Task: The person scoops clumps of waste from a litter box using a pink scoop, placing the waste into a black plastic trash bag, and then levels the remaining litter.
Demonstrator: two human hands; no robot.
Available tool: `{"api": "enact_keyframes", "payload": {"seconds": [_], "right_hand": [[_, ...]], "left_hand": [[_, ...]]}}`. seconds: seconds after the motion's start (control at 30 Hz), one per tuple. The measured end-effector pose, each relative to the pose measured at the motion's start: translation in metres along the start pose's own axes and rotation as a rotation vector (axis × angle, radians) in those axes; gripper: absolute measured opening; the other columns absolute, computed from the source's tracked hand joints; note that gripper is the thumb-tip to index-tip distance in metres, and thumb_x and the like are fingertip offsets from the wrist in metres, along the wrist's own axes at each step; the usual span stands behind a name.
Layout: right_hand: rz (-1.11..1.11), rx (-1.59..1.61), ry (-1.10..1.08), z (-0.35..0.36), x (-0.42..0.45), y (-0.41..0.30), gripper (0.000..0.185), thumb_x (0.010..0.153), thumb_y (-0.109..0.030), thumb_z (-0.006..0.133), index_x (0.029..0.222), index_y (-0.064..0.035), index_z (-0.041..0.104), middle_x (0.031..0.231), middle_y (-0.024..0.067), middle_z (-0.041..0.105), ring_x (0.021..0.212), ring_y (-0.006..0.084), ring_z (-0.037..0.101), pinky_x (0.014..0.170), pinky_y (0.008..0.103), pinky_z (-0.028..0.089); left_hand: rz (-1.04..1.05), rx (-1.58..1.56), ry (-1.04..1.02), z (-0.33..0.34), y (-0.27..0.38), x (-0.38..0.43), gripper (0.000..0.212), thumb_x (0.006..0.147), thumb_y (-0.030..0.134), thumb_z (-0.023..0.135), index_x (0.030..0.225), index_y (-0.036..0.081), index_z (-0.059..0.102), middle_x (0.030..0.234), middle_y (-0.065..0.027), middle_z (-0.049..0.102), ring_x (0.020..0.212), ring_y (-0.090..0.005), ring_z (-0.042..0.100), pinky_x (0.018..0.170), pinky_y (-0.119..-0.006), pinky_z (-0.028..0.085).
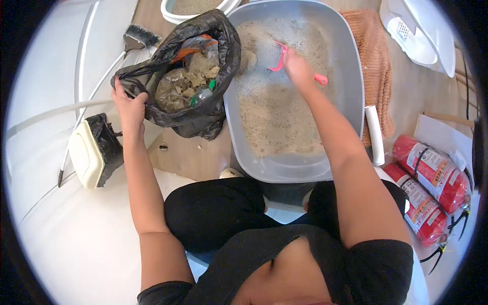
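My left hand (pixel 129 103) grips the gathered left edge of a black plastic garbage bag (pixel 183 118), whose mouth is open. Inside the bag lie clumps of litter (pixel 196 74), clear plastic and some green and orange pieces. My right hand (pixel 298 68) is closed around a pink plastic litter scoop (pixel 321 79), with the handle's end showing at the right and the curved pink head at the left. Beneath the scoop is a large grey litter box (pixel 354 114), holding sandy, light-brown litter (pixel 282 126). The bag rests against the box's left side.
Left are a long-handled brush (pixel 139 38) and a cream plastic container (pixel 85 152) with black plastic film. An orange-brown knitted cloth (pixel 375 68) and a white tube (pixel 375 133) lie right of the box. Beyond are red fire extinguishers (pixel 434 173). Another litter tray (pixel 167 13) stands at the top.
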State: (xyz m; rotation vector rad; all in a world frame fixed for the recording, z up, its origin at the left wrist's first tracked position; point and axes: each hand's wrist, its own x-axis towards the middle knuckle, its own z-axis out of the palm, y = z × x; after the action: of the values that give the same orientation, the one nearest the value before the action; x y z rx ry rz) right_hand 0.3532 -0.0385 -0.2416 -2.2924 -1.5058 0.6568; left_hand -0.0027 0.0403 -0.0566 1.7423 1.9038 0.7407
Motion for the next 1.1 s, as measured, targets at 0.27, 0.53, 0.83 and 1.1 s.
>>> {"api": "enact_keyframes", "payload": {"seconds": [0.27, 0.53, 0.83, 1.1], "right_hand": [[-0.3, -0.382, 0.435, -0.015, -0.007, -0.002, 0.018, 0.087, -0.026, 0.049, 0.085, -0.0086, 0.049, 0.071, 0.0094, 0.057, 0.059, 0.0269, 0.061, 0.052, 0.0394, 0.049], [-0.291, -0.5, 0.554, -0.071, -0.003, -0.003, 0.016, 0.085, -0.027, 0.051, 0.085, -0.0111, 0.05, 0.074, 0.006, 0.058, 0.059, 0.0261, 0.061, 0.05, 0.0388, 0.048], [-0.289, -0.453, 0.208, -0.036, -0.01, 0.001, 0.016, 0.087, -0.024, 0.045, 0.086, -0.0095, 0.051, 0.073, 0.0091, 0.062, 0.064, 0.0281, 0.063, 0.052, 0.0418, 0.049], [-0.074, -0.108, -0.142, 0.001, -0.008, 0.033, 0.031, 0.084, -0.032, 0.047, 0.094, -0.0044, 0.055, 0.087, 0.0199, 0.063, 0.083, 0.0384, 0.06, 0.074, 0.0478, 0.045]], "left_hand": [[-0.011, 0.088, -0.007, -0.002, 0.01, -0.011, 0.087, 0.059, 0.001, 0.059, 0.139, 0.004, 0.025, 0.139, -0.0197, 0.021, 0.129, -0.0313, 0.027, 0.104, -0.034, 0.027], [0.027, 0.006, -0.038, 0.001, 0.025, -0.019, 0.084, 0.059, -0.002, 0.058, 0.137, 0.0, 0.027, 0.138, -0.0157, 0.022, 0.124, -0.0284, 0.034, 0.101, -0.032, 0.031], [0.075, 0.004, -0.03, -0.004, 0.015, -0.018, 0.085, 0.057, -0.002, 0.059, 0.136, 0.0, 0.028, 0.135, -0.0164, 0.025, 0.123, -0.0286, 0.034, 0.103, -0.032, 0.029], [0.017, -0.058, -0.072, 0.002, 0.023, -0.023, 0.087, 0.057, -0.002, 0.06, 0.137, 0.001, 0.027, 0.134, -0.0169, 0.025, 0.121, -0.0285, 0.036, 0.097, -0.031, 0.035]]}}
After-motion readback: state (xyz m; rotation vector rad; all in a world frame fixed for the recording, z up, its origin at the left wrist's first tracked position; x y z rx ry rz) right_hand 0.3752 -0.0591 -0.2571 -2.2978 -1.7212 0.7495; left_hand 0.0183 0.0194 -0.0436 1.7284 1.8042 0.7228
